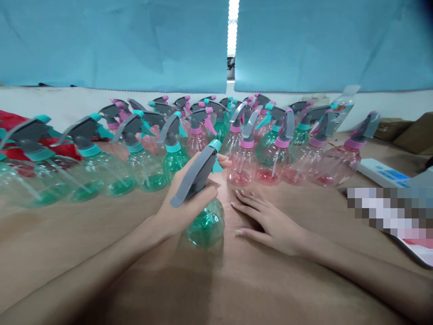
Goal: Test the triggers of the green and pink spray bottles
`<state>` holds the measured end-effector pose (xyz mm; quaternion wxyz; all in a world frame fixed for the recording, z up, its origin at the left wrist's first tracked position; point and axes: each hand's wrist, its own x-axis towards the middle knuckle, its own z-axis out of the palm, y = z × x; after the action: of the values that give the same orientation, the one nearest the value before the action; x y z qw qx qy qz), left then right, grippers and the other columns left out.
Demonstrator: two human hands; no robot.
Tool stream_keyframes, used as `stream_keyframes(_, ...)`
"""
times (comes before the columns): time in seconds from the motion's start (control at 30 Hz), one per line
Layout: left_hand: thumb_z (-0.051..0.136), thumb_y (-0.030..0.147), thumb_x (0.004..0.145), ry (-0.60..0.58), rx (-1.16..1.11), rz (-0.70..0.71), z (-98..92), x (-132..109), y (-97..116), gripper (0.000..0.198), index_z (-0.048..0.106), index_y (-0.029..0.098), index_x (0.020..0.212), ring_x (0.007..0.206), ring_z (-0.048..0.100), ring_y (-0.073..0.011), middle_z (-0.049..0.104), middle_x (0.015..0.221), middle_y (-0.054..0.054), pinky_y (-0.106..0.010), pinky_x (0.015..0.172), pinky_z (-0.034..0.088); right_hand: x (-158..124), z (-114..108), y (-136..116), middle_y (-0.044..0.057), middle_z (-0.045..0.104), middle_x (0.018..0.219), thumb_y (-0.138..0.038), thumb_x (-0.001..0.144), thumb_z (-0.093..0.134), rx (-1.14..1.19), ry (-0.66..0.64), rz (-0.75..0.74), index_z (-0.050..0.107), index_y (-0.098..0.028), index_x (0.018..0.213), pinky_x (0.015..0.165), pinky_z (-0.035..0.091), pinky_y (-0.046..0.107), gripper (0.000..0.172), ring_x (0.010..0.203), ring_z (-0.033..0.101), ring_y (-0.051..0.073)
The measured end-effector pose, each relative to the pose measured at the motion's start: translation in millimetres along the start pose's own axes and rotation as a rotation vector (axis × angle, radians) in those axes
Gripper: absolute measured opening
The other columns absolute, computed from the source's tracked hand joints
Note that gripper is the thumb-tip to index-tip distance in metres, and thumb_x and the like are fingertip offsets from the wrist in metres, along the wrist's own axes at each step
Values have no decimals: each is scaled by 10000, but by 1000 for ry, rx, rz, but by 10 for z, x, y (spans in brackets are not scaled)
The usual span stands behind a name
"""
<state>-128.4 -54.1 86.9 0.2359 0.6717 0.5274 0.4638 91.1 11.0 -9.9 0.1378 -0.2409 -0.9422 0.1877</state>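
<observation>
My left hand (181, 203) is wrapped round the neck of a green spray bottle (205, 225) with a grey and teal trigger head. The hand hides the bottle's collar, and the spray head tilts up and to the right. To its right, my right hand (270, 219) lies palm down on the brown table (257, 284), fingers spread and holding nothing. Just beyond those fingertips stands a pink spray bottle (242, 164) with a pink collar. Behind my left hand is another green spray bottle (174, 158).
Several green bottles (118, 178) line the left, and several pink ones (338, 164) the right, with more rows behind. A clear plastic bottle (345, 106), brown boxes (417, 131), a white device (382, 171) and a pixelated flat item (389, 216) lie to the right. Blue curtains (118, 45) hang behind.
</observation>
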Motion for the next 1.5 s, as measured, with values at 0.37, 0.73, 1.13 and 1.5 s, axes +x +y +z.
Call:
stream_keyframes(0.37, 541, 104, 715, -41, 24, 30, 6, 35, -10, 509, 550, 265, 1198, 671, 624, -132, 665, 1071, -18, -276, 638, 541, 1, -6, -10, 102, 296, 1559, -622, 913, 471, -12, -12, 11, 403, -196, 1467, 1170, 210, 549, 702, 1449, 222, 301)
stream_keyframes(0.73, 565, 67, 698, -110, 54, 76, -21, 68, -82, 630, 507, 293, 1283, 862, 673, -179, 560, 1344, -40, -245, 649, 565, 3, -6, -9, 105, 334, 1542, -612, 918, 473, -8, 4, -11, 399, -197, 1469, 1169, 206, 553, 694, 1450, 221, 295)
stream_keyframes(1.13, 520, 137, 634, -24, 37, 49, -24, 34, 127, 412, 575, 210, 1036, 744, 640, -196, 686, 932, -29, -346, 706, 544, -4, -1, -6, 100, 355, 1534, -607, 913, 488, 11, 18, -10, 404, -230, 1468, 1160, 219, 568, 677, 1444, 238, 308)
stream_keyframes(1.5, 523, 135, 638, -17, -12, 64, -20, 45, 74, 327, 540, 210, 957, 761, 640, -185, 650, 977, -41, -335, 719, 530, 3, -13, -18, 103, 356, 1534, -609, 917, 477, 1, 10, -13, 407, -215, 1467, 1162, 216, 568, 680, 1446, 234, 306)
